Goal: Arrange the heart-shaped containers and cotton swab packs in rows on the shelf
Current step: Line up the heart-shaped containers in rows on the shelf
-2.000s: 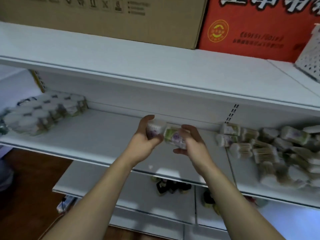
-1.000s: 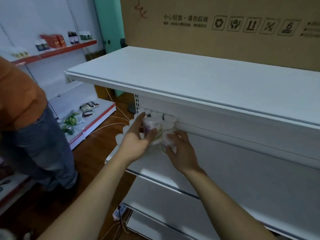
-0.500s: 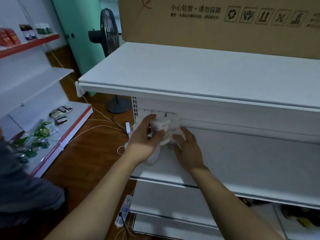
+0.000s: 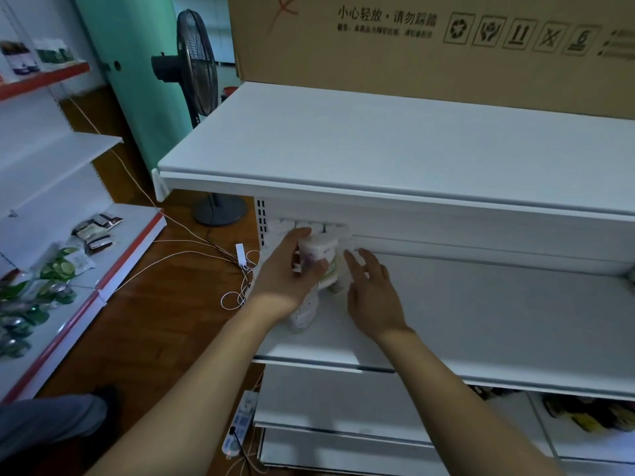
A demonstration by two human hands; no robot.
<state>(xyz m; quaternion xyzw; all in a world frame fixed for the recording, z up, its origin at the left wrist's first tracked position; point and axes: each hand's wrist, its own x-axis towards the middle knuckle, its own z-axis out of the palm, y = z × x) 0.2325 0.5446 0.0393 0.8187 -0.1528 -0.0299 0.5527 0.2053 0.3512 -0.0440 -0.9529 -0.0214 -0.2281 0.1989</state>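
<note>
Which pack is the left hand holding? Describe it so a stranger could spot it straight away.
Start at the big cardboard box on the white unit and drop to the middle shelf, at its left end. The cotton swab pack stands there, gripped by the left hand. Unlike the plain white packs behind, it shows a purple and green label.

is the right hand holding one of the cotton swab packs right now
No. The right hand lies open with fingers spread beside the cotton swab pack, which the left hand grips.
</note>
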